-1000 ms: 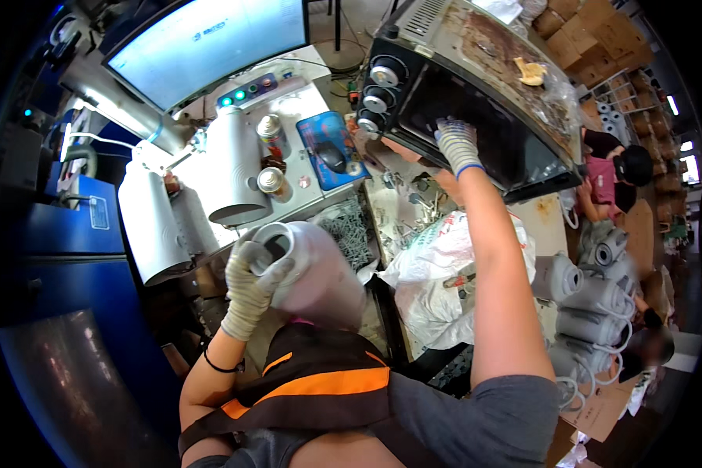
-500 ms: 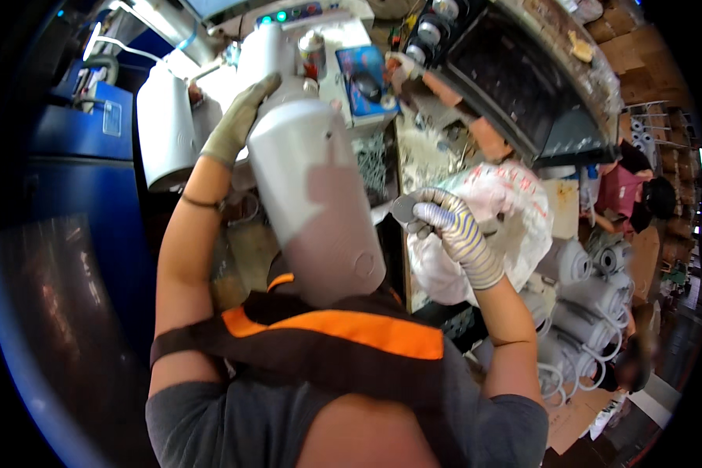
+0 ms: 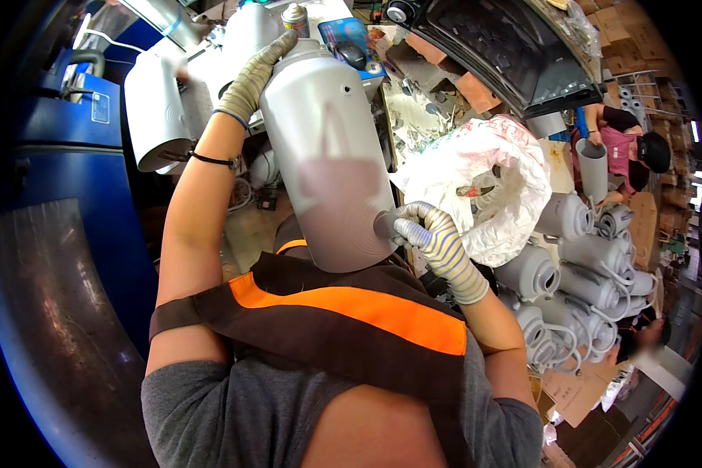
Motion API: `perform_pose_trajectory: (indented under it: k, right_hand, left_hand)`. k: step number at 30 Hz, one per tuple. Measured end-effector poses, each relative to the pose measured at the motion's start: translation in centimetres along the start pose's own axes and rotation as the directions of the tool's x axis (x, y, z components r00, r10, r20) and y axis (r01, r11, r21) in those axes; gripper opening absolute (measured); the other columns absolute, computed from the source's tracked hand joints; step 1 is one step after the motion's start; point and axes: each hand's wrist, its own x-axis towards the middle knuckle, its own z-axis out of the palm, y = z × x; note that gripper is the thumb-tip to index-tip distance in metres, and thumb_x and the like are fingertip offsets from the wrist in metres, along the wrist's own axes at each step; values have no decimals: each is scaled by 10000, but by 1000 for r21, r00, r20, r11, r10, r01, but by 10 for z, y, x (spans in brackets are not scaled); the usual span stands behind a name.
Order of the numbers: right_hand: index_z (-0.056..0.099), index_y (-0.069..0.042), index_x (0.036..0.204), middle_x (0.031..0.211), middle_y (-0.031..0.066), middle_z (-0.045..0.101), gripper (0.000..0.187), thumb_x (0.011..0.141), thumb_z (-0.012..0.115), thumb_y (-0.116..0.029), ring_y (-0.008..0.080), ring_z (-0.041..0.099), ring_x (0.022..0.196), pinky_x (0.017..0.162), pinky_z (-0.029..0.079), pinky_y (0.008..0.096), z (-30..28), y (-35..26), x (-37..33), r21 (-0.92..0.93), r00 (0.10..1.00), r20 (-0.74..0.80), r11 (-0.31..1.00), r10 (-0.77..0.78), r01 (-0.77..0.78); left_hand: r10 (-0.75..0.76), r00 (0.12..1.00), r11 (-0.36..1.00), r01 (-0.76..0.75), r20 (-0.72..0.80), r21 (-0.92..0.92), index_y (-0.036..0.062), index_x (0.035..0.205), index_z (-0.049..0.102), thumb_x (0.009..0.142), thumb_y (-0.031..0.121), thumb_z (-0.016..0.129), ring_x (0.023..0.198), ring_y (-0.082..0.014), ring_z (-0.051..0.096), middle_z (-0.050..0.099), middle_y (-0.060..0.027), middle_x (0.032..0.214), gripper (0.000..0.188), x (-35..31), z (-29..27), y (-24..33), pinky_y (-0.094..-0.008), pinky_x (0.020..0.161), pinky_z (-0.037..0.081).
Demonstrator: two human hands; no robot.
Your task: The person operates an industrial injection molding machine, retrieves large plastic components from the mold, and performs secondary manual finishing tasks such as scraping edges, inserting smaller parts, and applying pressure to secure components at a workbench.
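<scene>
Off the left edge of the worktable [image 3: 558, 162], a grey canister [image 3: 327, 156] is slanting with its base near the brown apron [image 3: 351, 308], while an open white plastic bag [image 3: 515, 175] is lying along that edge. The left hand [image 3: 259, 76] is clamping the canister's neck; the right hand [image 3: 438, 248] is pinching a dark grey disc [image 3: 384, 226] by the canister's lower right side, contact unclear.
</scene>
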Motion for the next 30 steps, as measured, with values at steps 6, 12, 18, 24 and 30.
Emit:
perform_pose_trajectory:
  k: [6,12,18,24,30]
  right_hand:
    - [601,7,1000,839,20,614,153,896,586,-104,47,533,730,662,453,206,22,17,-7,-18,968,-201,989,-148,147]
    - [598,-17,1020,762,-16,530,158,905,580,-125,32,448,678,620,416,194,24,31,-14,2,963,-239,991,-127,131]
    - [610,10,1034,944,168,645,230,870,613,-152,286,622,867,782,499,362,42,26,-31,-516,908,-255,841,-333,164]
    - [602,22,1097,986,213,622,404,797,705,-228,352,610,888,798,491,420,53,21,-35,-773,831,-128,579,-542,259]
    - [606,-20,1174,1018,182,603,424,801,702,-196,320,601,900,814,486,390,61,33,-28,-596,834,-301,774,-463,215]
  left_hand:
    - [31,994,999,-33,-102,-19,11,1088,617,816,397,710,761,-171,662,671,-109,917,481,-14,-5,-8,-286,686,563]
    - [28,996,996,-35,-85,-82,8,1097,611,809,407,714,763,-175,660,667,-111,932,503,-26,-5,-12,-294,693,564]
    - [-28,996,987,13,-89,-161,18,1121,604,807,418,708,768,-197,672,672,-123,950,519,-43,6,-8,-316,702,573]
    - [-32,998,965,18,-50,-261,20,1120,588,802,384,721,733,-209,675,674,-129,918,501,-42,-2,-12,-325,670,580]
    - [-60,998,946,62,15,-318,19,1076,609,801,359,729,709,-212,671,678,-129,891,453,-28,-26,-20,-327,664,574]
